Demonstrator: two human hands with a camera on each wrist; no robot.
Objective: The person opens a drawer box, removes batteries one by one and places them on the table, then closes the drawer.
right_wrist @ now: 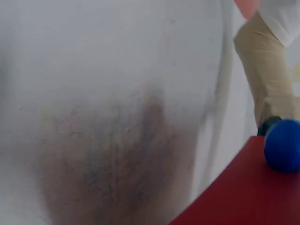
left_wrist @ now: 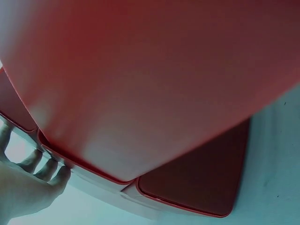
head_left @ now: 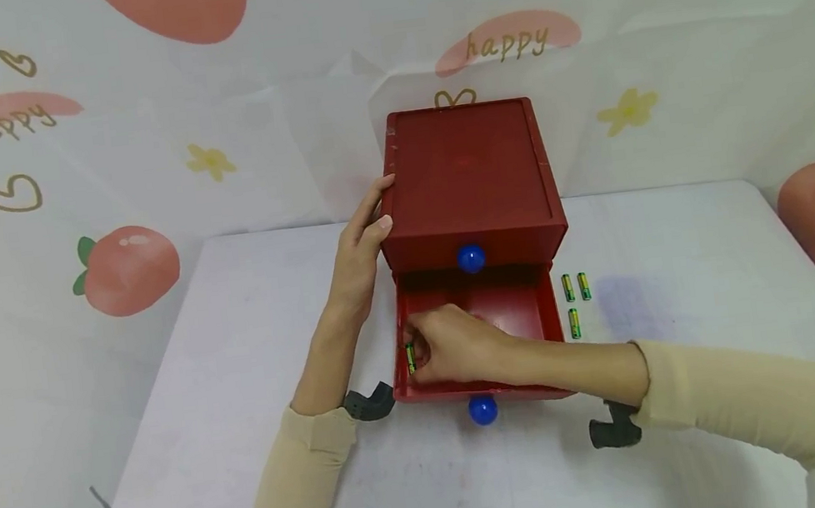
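A red two-tier drawer box (head_left: 469, 167) stands on the table, its lower drawer (head_left: 499, 302) pulled out toward me. Inside that drawer, by its left wall, my right hand (head_left: 459, 347) pinches a green-and-yellow battery (head_left: 410, 359) between thumb and fingers. My left hand (head_left: 357, 264) rests against the box's left side, thumb and a finger at the top edge. In the left wrist view, the fingers (left_wrist: 58, 180) of that hand lie along the red side panel (left_wrist: 154, 93). The right wrist view shows the drawer front and its blue knob (right_wrist: 283, 146), but not the hand.
Three more batteries (head_left: 574, 323) lie on the white table (head_left: 252, 347) to the right of the drawer. The upper drawer, with a blue knob (head_left: 471, 259), is closed. Behind the table hangs a printed white cloth (head_left: 322, 37). Dark wrist mounts (head_left: 614, 427) sit at both wrists.
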